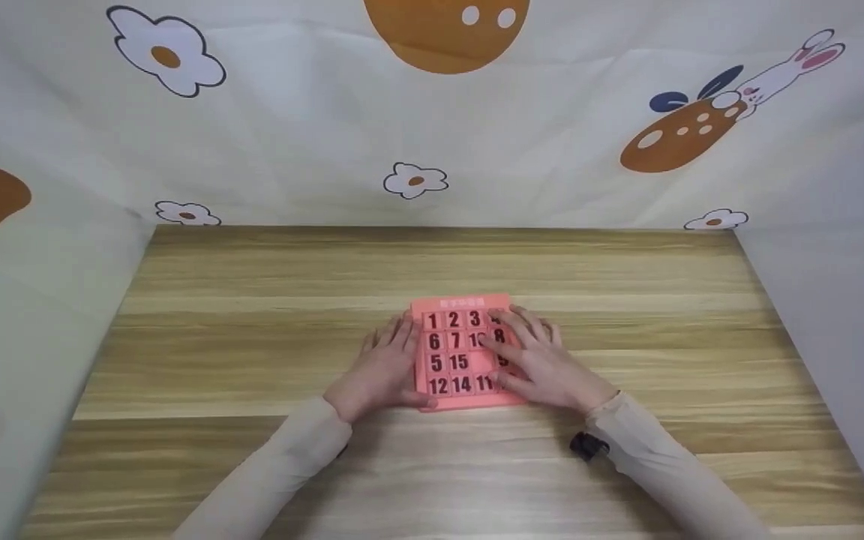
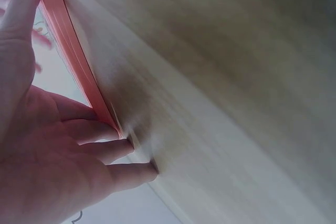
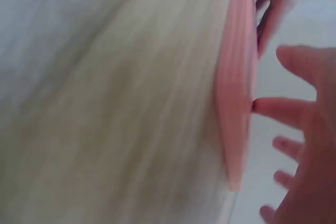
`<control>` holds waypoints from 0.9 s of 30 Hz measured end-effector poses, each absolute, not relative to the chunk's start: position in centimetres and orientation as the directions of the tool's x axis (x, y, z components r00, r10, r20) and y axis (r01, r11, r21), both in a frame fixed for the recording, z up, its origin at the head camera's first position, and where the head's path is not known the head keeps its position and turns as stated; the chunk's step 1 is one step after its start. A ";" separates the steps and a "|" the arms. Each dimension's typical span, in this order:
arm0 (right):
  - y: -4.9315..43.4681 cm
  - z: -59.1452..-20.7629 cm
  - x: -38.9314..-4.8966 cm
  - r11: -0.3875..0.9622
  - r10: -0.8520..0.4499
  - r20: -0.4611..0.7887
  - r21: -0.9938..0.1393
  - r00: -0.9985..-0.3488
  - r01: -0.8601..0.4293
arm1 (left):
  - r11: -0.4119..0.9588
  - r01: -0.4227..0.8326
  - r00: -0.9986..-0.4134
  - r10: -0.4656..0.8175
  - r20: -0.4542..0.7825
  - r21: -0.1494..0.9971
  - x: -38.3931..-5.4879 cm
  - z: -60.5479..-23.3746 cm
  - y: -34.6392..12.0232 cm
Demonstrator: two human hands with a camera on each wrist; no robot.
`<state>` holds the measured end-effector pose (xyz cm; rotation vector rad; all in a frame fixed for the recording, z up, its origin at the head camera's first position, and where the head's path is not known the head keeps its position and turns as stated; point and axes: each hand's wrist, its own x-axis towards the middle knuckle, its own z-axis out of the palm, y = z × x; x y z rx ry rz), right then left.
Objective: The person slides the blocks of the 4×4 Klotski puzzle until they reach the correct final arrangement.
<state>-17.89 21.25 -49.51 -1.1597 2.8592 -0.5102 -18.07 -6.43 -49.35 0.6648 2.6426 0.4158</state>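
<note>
A pink number slide puzzle (image 1: 460, 403) lies flat on the wooden table, with black numbers on its square tiles. A gap without a tile shows right of the 15. My left hand (image 1: 381, 373) rests along the puzzle's left side, its thumb at the lower left corner. In the left wrist view, the straight fingers (image 2: 118, 150) reach past the pink edge down to the table. Over the puzzle's right part spreads my right hand (image 1: 552, 367), partly covering the right column. In the right wrist view, one fingertip (image 3: 257, 106) is right at the puzzle's top face.
The wooden table (image 1: 267, 285) reaches back to a pale cloth wall (image 1: 312, 135) printed with flowers and carrots. More cloth stands at the left and right sides. A small black object (image 1: 589, 447) sits at the right wrist.
</note>
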 end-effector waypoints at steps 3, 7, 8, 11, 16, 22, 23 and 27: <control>21.5 -49.5 -18.0 0.620 -0.704 0.151 -0.346 -0.694 -0.705 | 0.845 0.398 -0.813 0.505 -0.289 0.356 -18.1 -49.4 -6.4; 21.3 -49.4 -18.0 0.602 -0.705 0.179 -0.360 -0.686 -0.713 | 0.848 0.404 -0.813 0.505 -0.289 0.342 -18.1 -49.3 -6.5; 21.0 -49.4 -18.0 0.613 -0.701 0.170 -0.351 -0.692 -0.708 | 0.848 0.404 -0.813 0.505 -0.291 0.343 -18.1 -49.3 -6.5; 20.2 -49.6 -17.9 0.648 -0.691 0.127 -0.327 -0.711 -0.688 | 0.846 0.403 -0.810 0.507 -0.294 0.350 -18.1 -49.3 -6.5; 19.2 -49.6 -18.0 0.672 -0.687 0.085 -0.306 -0.722 -0.675 | 0.844 0.402 -0.808 0.509 -0.296 0.355 -18.1 -49.4 -6.3; 20.0 -48.8 -18.2 0.737 -0.587 0.176 -0.289 -0.790 -0.612 | 0.847 0.393 -0.811 0.502 -0.299 0.358 -18.1 -49.4 -6.3; 20.1 -48.7 -18.3 0.742 -0.579 0.181 -0.286 -0.795 -0.606 | 0.847 0.393 -0.813 0.502 -0.295 0.358 -18.2 -49.5 -6.3; 19.7 -48.7 -18.4 0.733 -0.601 0.144 -0.291 -0.786 -0.614 | 0.845 0.392 -0.816 0.502 -0.286 0.363 -18.1 -49.5 -6.4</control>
